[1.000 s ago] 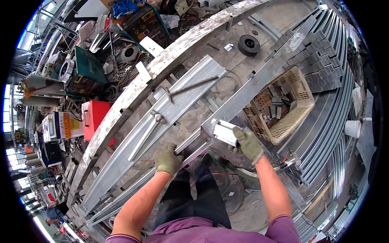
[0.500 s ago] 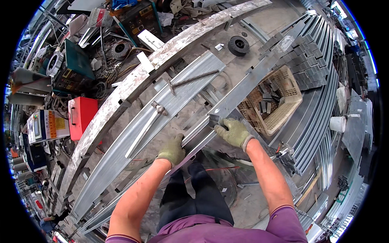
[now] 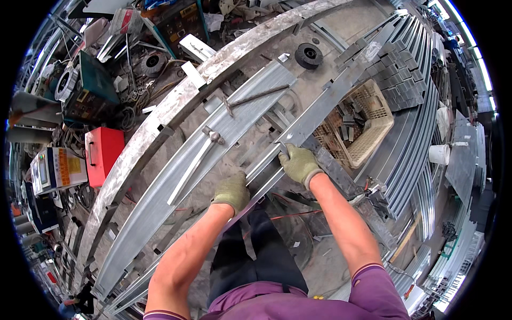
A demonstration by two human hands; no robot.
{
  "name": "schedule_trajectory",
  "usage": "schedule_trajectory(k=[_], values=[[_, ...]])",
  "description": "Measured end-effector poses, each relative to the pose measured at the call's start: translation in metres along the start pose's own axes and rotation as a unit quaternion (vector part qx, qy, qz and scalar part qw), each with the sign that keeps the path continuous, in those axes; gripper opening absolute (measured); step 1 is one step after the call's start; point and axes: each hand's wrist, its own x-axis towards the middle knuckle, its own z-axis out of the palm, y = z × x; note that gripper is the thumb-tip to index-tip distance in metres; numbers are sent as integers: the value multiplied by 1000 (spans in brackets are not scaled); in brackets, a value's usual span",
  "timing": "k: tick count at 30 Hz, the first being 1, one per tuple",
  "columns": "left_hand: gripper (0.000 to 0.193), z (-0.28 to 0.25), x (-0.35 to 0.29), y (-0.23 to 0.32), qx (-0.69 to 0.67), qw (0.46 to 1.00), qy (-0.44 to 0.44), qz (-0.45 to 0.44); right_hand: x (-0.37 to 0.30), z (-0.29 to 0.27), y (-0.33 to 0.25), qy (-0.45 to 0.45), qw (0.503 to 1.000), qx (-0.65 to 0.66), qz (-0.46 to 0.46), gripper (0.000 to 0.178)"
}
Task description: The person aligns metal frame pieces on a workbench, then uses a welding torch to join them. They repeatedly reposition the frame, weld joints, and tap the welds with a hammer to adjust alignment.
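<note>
A long galvanized steel channel (image 3: 314, 114) runs diagonally in front of me, its hollow side showing between my hands. My left hand (image 3: 232, 192), in a green-grey work glove, is closed over the channel's edge, its fingertips partly hidden. Farther along, my right hand (image 3: 300, 164), gloved alike, closes around a short metal piece (image 3: 281, 145) at the channel; the hand covers most of that piece. Left of the channel lies a wide steel beam (image 3: 154, 213). On it rest a hammer (image 3: 213, 135) with a pale handle and a rusty T-shaped rod (image 3: 258, 97).
A cream plastic crate (image 3: 381, 125) with metal offcuts stands beyond my right hand. Stacked short channels (image 3: 400, 74) and long profiles (image 3: 410, 154) lie to its right. A curved steel beam (image 3: 144, 128), a red box (image 3: 104, 156) and a black wire spool (image 3: 309, 55) lie farther off.
My left hand has shifted slightly right and up along the channel. My right hand has moved a little left and now covers most of the short metal piece that showed beside it.
</note>
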Motion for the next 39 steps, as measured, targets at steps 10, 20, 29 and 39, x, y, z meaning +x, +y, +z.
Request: schedule_trajectory(k=[10,20,29,39], values=[[43,-3,-7,3,-1,1000,23,19,2,-10,7,-25,999,-16,-28,46],[42,3,-6,11,-9,999,46,-11,-1,-5,5,-10,999,-16,-30,43],[36,7,-7,10,6,997,76,13,-2,-4,10,-10,999,13,-41,44],[42,-3,-6,20,9,999,46,-4,1,6,34,2,992,38,-122,70]])
